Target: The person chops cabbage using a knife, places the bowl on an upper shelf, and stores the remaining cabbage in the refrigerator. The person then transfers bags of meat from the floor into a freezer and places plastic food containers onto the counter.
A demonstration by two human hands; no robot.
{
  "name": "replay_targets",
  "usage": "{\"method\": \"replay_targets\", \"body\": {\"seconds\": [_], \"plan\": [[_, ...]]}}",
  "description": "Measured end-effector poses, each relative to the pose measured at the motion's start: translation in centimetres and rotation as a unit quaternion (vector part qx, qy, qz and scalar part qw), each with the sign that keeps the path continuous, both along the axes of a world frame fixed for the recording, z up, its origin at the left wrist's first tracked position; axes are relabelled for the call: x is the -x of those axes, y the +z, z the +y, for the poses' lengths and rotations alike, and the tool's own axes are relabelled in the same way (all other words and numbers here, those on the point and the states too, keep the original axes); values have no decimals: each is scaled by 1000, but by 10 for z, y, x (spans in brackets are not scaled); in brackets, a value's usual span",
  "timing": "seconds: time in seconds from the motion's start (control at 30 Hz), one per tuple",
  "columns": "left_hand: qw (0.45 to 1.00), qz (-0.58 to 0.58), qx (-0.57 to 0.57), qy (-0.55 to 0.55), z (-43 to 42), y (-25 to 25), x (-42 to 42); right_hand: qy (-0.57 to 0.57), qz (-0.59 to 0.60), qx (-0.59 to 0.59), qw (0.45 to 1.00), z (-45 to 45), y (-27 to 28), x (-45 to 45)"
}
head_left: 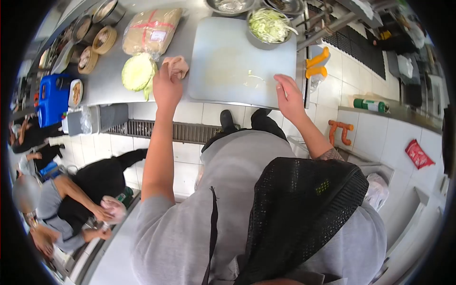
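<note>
My left hand (168,88) is at the left edge of the white cutting board (223,57), its fingers closed on a crumpled pinkish cloth (177,65). Just left of it lies a cut cabbage (137,72), pale green face up. My right hand (289,97) is over the board's near right corner, fingers stretched out and nothing in them. A few cabbage shreds (255,77) lie on the board between my hands. On the board's far right corner stands a metal bowl (264,44) heaped with shredded cabbage (269,24).
A plastic-wrapped brown package (151,32) lies behind the cabbage. Bamboo steamers (104,40) and metal pots stand at the left. Another metal bowl (230,6) is at the back. Yellow-orange handles (317,64) stick out at the right edge. A co-worker (71,199) handles something pink at lower left.
</note>
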State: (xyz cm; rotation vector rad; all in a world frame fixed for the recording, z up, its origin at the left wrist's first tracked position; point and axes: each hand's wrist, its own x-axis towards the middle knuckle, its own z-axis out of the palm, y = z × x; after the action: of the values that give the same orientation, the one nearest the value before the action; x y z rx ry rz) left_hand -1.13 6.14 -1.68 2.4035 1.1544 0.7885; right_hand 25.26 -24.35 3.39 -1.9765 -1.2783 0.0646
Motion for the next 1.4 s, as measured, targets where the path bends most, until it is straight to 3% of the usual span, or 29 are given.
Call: {"method": "replay_targets", "body": {"seconds": [0.07, 0.13, 0.17, 0.2, 0.23, 0.3, 0.33, 0.4, 0.47, 0.5, 0.53, 0.57, 0.6, 0.67, 0.73, 0.8, 0.87, 0.9, 0.93, 1.03, 1.07, 1.13, 1.17, 1.2, 1.27, 1.4], "plan": [[997, -52, 43, -39, -21, 27, -23, -6, 115, 31, 993, -30, -1, 7], [994, 4, -48, -100, -28, 20, -52, -40, 173, 53, 983, -62, -27, 16], [989, -17, -63, -131, -39, 19, -71, -72, 378, 85, 919, -77, -47, 20], [987, -18, -64, -144, -43, 7, -84, -98, 567, 109, 811, -89, -59, 26], [982, -44, -82, -162, -46, -11, -98, -108, 568, 101, 810, -98, -62, 35], [974, -74, -100, -191, -56, -35, -126, -187, 721, 102, 659, -108, -65, 54], [970, -72, -84, -219, -66, -38, -135, -194, 724, 96, 655, -111, -72, 60], [964, -63, -66, -249, -85, -43, -152, -177, 840, 3, 512, -115, -87, 73], [909, -120, 67, -393, -105, -27, -173, -177, 845, 2, 504, -102, -89, 78], [909, -116, 65, -395, -114, -21, -180, -177, 866, -56, 465, -93, -93, 78], [881, -99, 163, -434, -126, -17, -181, -178, 882, -114, 422, -85, -97, 79], [842, -80, 260, -465, -139, -13, -180, -154, 886, -138, 415, -78, -101, 78], [841, -75, 260, -468, -152, -6, -175, -154, 888, -143, 410, -70, -102, 75], [798, -23, 368, -476, -179, 7, -155, -132, 897, -200, 372, -58, -102, 70], [772, -39, 370, -515, -201, 15, -130, -11, 878, -272, 394, -65, -107, 76], [745, -62, 369, -553, -210, 17, -122, -86, 838, -227, 488, -70, -91, 81], [811, -77, 339, -470, -214, 14, -120, -59, 830, -264, 487, -73, -96, 77], [831, -130, 315, -441, -210, 40, -137, -89, 868, -247, 422, -72, -84, 70], [846, -178, 285, -413, -203, 32, -156, -116, 900, -228, 354, -73, -78, 65], [893, -210, 209, -339, -179, 38, -225, -157, 892, -230, 357, -85, -87, 64], [891, -212, 212, -342, -175, 33, -238, -165, 892, -223, 356, -90, -86, 65], [902, -129, 83, -403, -175, 13, -257, -166, 895, -229, 345, -99, -85, 69], [887, -150, 9, -436, -179, -37, -264, -159, 900, -232, 334, -102, -85, 65], [886, -154, 8, -436, -187, -28, -260, -159, 898, -233, 338, -106, -87, 59], [786, -108, 133, -594, -216, 1, -230, -182, 884, -260, 344, -116, -96, 61], [827, -154, 64, -537, -253, 17, -253, -242, 857, -268, 369, -125, -126, 27]]}}
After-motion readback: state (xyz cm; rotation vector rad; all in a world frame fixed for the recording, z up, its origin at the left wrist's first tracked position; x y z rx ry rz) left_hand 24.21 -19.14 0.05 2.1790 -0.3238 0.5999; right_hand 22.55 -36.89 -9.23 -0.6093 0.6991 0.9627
